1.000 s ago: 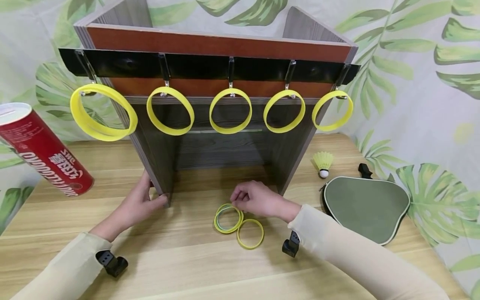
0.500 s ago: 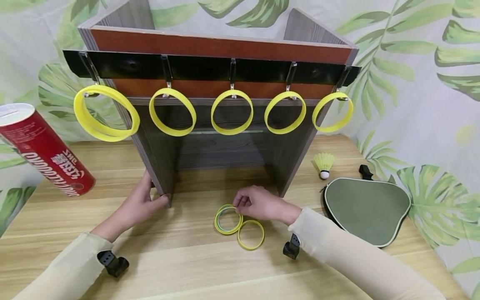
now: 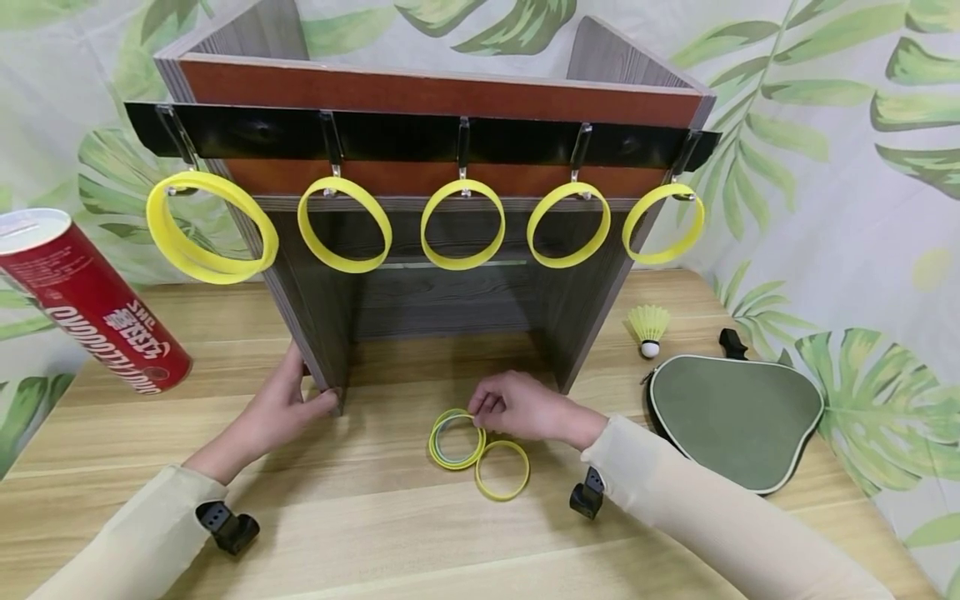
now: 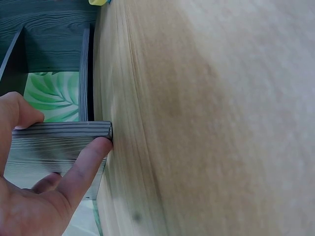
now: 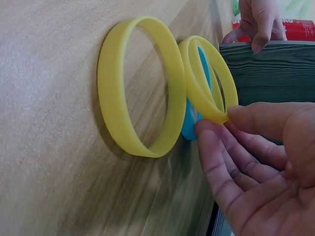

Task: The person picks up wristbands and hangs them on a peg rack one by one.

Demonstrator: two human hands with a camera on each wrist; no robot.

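Note:
My left hand (image 3: 279,410) grips the lower front edge of the left side panel (image 4: 59,130) of a grey wood-grain stand, thumb on one face and fingers round the other. Between thumb and index finger, my right hand (image 3: 521,408) pinches the rim of a yellow silicone wristband (image 5: 211,113), tilted in the right wrist view. A blue wristband (image 5: 188,127) shows behind it, partly hidden by the yellow ones. Beside this group, touching it, a single yellow wristband (image 5: 114,88) lies on the table.
Yellow wristbands hang from clips on a black strip (image 3: 397,136) across the stand's front, above my hands. A red shuttlecock tube (image 3: 112,321) stands at left. On the right are a yellow shuttlecock (image 3: 648,325) and a green racket case (image 3: 735,421).
My right hand has shifted very slightly to the right and nearer to me. The left hand keeps its hold on the panel, and the wristbands lie as before.

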